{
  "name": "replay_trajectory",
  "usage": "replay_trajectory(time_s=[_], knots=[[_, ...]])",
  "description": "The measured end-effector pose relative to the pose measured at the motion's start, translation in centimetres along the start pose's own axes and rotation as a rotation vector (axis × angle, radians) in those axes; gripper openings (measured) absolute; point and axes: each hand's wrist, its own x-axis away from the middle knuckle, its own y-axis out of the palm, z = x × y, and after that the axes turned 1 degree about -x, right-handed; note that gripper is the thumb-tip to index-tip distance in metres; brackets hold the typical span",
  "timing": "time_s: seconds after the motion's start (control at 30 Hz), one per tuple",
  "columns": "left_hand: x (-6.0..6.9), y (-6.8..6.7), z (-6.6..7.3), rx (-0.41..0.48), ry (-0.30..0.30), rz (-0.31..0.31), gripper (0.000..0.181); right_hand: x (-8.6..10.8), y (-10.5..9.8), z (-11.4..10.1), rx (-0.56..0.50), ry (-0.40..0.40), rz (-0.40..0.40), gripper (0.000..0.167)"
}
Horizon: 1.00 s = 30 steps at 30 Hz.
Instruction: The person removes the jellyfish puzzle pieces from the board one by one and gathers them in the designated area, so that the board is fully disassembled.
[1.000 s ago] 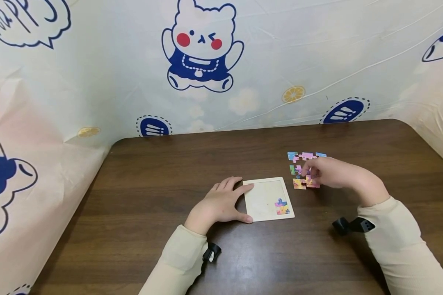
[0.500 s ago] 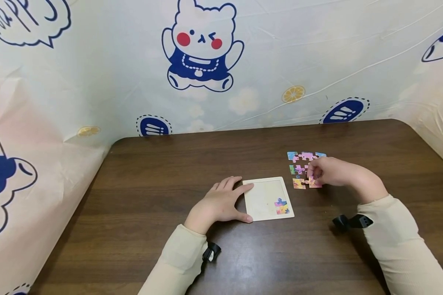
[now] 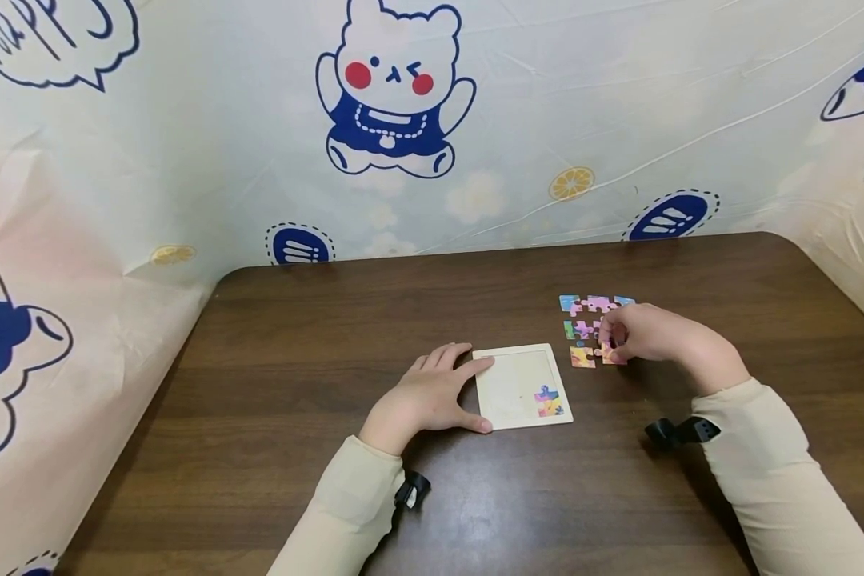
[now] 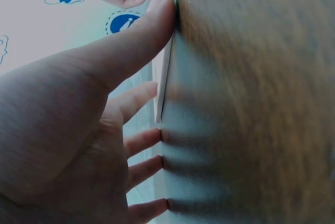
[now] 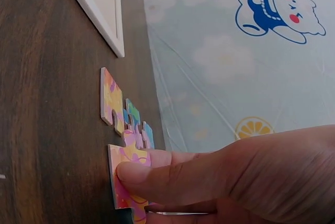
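Note:
My left hand (image 3: 425, 398) rests with spread fingers on the left side of a pale wooden puzzle tray (image 3: 507, 392). Its thumb touches the tray's near edge and its index finger the far left corner, while the other fingertips stand on the table. A few joined puzzle pieces (image 3: 549, 402) fill the tray's near right corner. To the right of the tray, my right hand (image 3: 648, 332) pinches a yellow and pink puzzle piece (image 5: 123, 182), thumb on its printed face and fingers behind. That piece looks tilted up in the right wrist view. My right hand hides some pieces beneath it.
Several loose puzzle pieces lie in rows on the brown table (image 3: 295, 360): a yellow one (image 3: 582, 358), a green one (image 3: 569, 330), pink ones (image 3: 599, 304) and a blue one (image 3: 569, 302). A printed curtain (image 3: 223, 160) hangs behind the table and along its sides.
My right hand has shifted slightly to the right along the nearest row, and the yellow and pink piece moved with it, away from its yellow neighbour. My left hand and the tray stay put.

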Motion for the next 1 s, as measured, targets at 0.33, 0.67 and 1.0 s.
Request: replay_trajectory(time_s=[0.33, 0.67, 1.0], knots=[[0.0, 0.0, 0.0, -0.003, -0.007, -0.002, 0.091, 0.1, 0.1, -0.2, 0.01, 0.0, 0.012, 0.021], [0.0, 0.0, 0.0, -0.003, -0.002, 0.0, 0.091, 0.4, 0.0, -0.8, -0.041, 0.007, 0.037, 0.024], [-0.1, 0.0, -0.1, 0.011, 0.011, 0.01, 0.089, 0.1, 0.5, -2.1, -0.104, -0.17, 0.026, 0.017]])
